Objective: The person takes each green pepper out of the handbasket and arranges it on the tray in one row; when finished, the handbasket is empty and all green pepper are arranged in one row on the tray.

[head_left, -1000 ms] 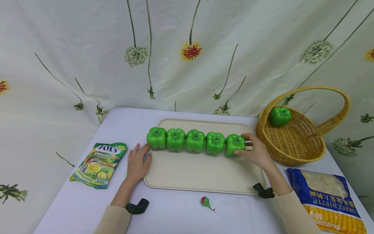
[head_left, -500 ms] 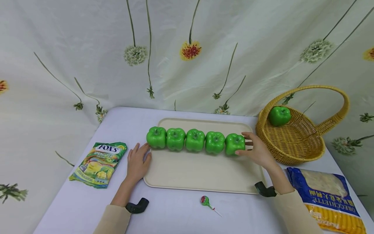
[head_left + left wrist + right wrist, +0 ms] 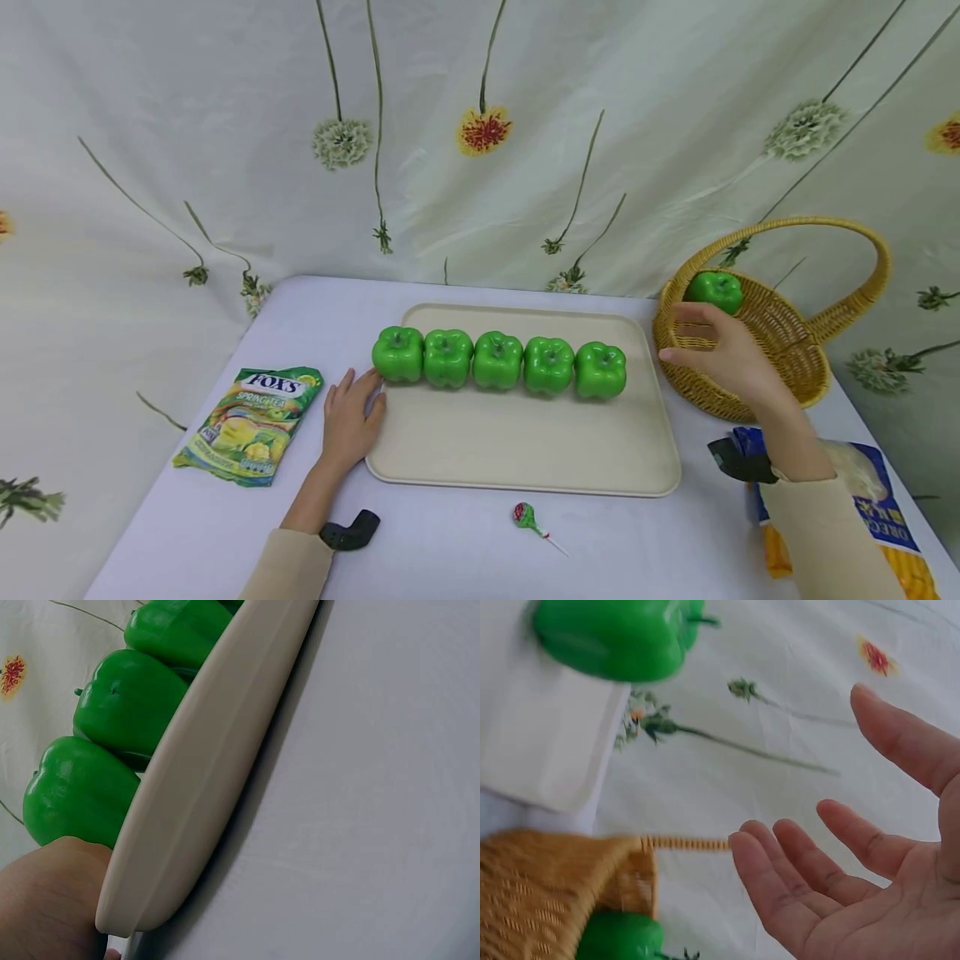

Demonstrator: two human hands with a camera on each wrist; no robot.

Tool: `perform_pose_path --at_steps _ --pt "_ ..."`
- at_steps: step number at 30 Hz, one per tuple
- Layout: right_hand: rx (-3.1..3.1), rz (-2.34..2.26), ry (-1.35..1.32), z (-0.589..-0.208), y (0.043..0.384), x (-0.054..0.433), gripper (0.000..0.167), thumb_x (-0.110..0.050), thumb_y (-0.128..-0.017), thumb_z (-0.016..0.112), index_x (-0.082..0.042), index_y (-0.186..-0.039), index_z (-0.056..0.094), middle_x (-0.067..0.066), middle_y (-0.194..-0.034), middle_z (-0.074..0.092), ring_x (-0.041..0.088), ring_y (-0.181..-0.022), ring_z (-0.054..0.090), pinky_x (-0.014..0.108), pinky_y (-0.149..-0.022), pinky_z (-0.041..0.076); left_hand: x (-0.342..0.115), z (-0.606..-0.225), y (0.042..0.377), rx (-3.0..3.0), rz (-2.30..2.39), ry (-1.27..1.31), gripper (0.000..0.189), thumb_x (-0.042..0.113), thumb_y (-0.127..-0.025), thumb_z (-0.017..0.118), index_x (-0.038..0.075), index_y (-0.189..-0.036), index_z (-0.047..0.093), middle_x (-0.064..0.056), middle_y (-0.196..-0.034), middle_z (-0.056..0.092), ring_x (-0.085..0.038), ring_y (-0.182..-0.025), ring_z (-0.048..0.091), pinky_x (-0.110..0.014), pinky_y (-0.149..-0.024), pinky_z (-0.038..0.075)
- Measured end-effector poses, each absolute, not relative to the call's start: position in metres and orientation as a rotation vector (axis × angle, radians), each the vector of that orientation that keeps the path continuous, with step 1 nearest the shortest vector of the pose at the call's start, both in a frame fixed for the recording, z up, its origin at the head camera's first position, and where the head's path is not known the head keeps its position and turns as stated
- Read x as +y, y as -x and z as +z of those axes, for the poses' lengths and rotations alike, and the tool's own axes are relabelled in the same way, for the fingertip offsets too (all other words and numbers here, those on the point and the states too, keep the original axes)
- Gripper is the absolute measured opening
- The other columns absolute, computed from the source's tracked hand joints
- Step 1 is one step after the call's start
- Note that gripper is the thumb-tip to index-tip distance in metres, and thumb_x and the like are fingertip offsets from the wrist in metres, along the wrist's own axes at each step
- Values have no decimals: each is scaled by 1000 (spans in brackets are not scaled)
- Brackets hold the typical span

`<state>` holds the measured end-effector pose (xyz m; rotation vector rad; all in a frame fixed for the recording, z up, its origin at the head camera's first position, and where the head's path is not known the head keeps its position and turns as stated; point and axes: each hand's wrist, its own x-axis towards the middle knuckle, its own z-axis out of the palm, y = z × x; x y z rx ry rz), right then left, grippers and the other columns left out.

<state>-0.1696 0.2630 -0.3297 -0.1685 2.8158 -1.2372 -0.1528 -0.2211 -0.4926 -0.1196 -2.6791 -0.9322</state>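
Note:
Several green bell peppers stand side by side in a row across the beige tray (image 3: 525, 442); the rightmost pepper (image 3: 600, 370) sits apart from any hand. My left hand (image 3: 352, 421) rests at the tray's left edge, fingers stretched forward beside the leftmost pepper (image 3: 397, 354). Over the near left rim of the wicker basket (image 3: 813, 375) hovers my right hand (image 3: 723, 354), its fingers spread and holding nothing. One more green bell pepper (image 3: 716, 290) lies inside the basket, at its back left. The right wrist view shows the right palm (image 3: 900, 915) bare, fingers apart from the thumb.
A FOX'S candy bag (image 3: 251, 425) lies left of the tray. In front of the tray is a lollipop (image 3: 527, 517). A blue and yellow pasta bag (image 3: 888, 508) lies at the right, partly hidden by the right arm. A flowered cloth (image 3: 300, 208) hangs behind the table.
My right hand has let go of the rightmost pepper and moved right to the basket. The left hand has stayed in place, and the row of peppers stands unchanged.

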Motion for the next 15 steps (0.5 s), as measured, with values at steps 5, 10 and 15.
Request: perform_pose_path --at_steps 5,10,15 --pt "2824 -1380 41 -318 177 300 74 -38 -91 67 -9 -150 34 -4 -139 47 4 -113 55 24 -91 47 -221 -493 153 -2676 -931 123 41 8 -96 51 -3 -135 53 -24 -143 51 -51 -142 25 -68 -115 7" --pt "2849 -1515 -121 -308 191 332 75 -40 -91 66 -20 -154 30 -22 -128 43 -12 -102 48 6 -76 42 -221 -493 153 -2677 -933 124 41 7 -96 51 -3 -135 54 -24 -143 50 -51 -142 25 -69 -114 8" --pt "2848 -1530 -274 -300 210 352 74 -47 -89 64 -34 -153 28 -12 -147 40 11 -131 43 20 -97 43 -221 -492 152 -2690 -928 118 41 7 -96 50 -3 -136 53 -23 -144 50 -51 -143 24 -68 -114 8"
